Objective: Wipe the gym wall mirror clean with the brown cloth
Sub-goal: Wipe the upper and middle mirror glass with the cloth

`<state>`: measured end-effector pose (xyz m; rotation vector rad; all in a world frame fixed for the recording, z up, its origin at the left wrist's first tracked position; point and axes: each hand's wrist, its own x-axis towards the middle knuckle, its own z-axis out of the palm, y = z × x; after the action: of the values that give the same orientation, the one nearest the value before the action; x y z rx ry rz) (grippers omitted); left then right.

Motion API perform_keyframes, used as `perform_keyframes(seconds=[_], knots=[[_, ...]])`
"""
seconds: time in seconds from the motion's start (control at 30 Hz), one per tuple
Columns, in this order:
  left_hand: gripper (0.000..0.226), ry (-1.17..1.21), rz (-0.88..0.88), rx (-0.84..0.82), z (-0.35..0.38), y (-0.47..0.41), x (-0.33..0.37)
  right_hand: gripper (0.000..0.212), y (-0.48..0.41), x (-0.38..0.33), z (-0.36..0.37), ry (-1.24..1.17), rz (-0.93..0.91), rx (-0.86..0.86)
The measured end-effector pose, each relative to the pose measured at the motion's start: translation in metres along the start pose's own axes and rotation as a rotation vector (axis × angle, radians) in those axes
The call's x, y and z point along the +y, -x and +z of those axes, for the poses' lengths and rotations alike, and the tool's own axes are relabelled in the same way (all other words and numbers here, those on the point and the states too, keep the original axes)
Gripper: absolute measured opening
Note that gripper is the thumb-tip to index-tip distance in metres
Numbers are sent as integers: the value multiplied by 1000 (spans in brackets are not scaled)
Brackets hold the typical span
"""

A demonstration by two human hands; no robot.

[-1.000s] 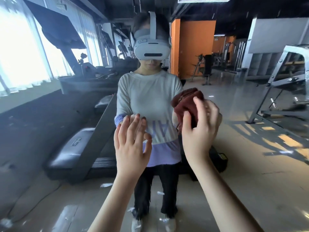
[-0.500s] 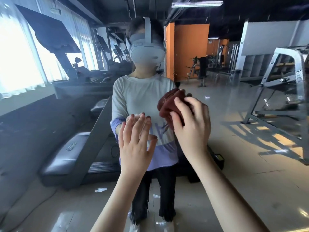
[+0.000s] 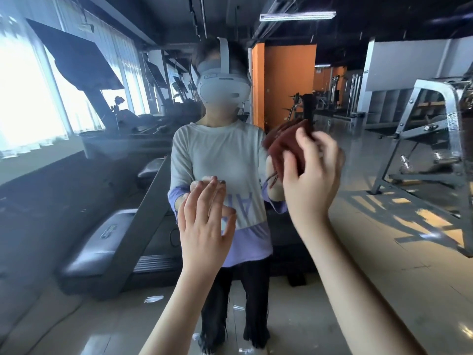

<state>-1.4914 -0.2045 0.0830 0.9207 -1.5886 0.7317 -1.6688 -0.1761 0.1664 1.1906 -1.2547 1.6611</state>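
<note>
One crumpled, reddish-brown cloth (image 3: 286,143) is clutched in the right hand (image 3: 311,183), against the mirror (image 3: 384,265). The left hand (image 3: 204,231) touches the mirror with straight, spread fingers (image 3: 203,201).

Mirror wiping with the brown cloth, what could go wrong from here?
The bare left hand seems to touch the mirror and could leave prints. The brown cloth is bunched in the right hand, so only a small patch likely wipes, perhaps leaving streaks. Low on the glass, white smears might get missed.
</note>
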Motion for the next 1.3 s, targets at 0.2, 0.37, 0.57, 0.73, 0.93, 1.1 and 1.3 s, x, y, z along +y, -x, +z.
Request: perform_keyframes(seconds=[0.2, 0.37, 0.57, 0.73, 0.93, 1.1, 1.3], knots=[[51, -22, -44, 12, 1, -11, -1, 33, 12, -27, 12, -20, -208, -119], [49, -38, -20, 22, 2, -10, -5, 31, -24, -45, 24, -62, -165, -46], [48, -29, -22, 39, 4, -10, -4, 30, -32, -49, 23, -25, -353, -129], [51, -29, -30, 45, 7, -9, -2, 31, -38, -23, 13, 33, 34, 80], [50, -7, -54, 30, 7, -7, 1, 29, -10, -16, 3, 147, -292, -101], [50, -23, -52, 36, 8, -6, 1, 31, -7, -2, -2, 167, 64, 57], [54, -54, -40, 28, 10, -7, 5, 30, 18, 9, -15, 138, -81, -134]])
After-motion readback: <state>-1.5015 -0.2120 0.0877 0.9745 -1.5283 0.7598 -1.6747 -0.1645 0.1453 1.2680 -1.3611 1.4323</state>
